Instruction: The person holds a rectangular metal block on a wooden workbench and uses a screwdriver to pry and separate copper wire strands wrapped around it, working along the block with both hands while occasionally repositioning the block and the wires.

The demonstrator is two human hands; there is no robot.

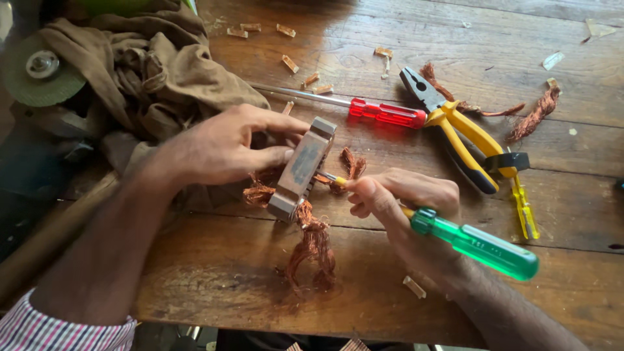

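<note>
My left hand (224, 144) grips a grey metal motor stator block (301, 169), holding it on edge on the wooden table (221, 273). Tufts of copper winding wire (312, 244) hang out of the block on both sides. My right hand (403, 198) holds a screwdriver with a green transparent handle (481, 244). Its tip is pushed against the block's right side, among the copper strands.
A red-handled screwdriver (383, 112) and yellow-handled pliers (465, 133) lie beyond the block. A thin yellow tool (523, 208) rests by the pliers. Loose copper wire bundles (536, 114), small wood chips (289, 63), a brown cloth (149, 71) and a grinding disc (40, 71) are around.
</note>
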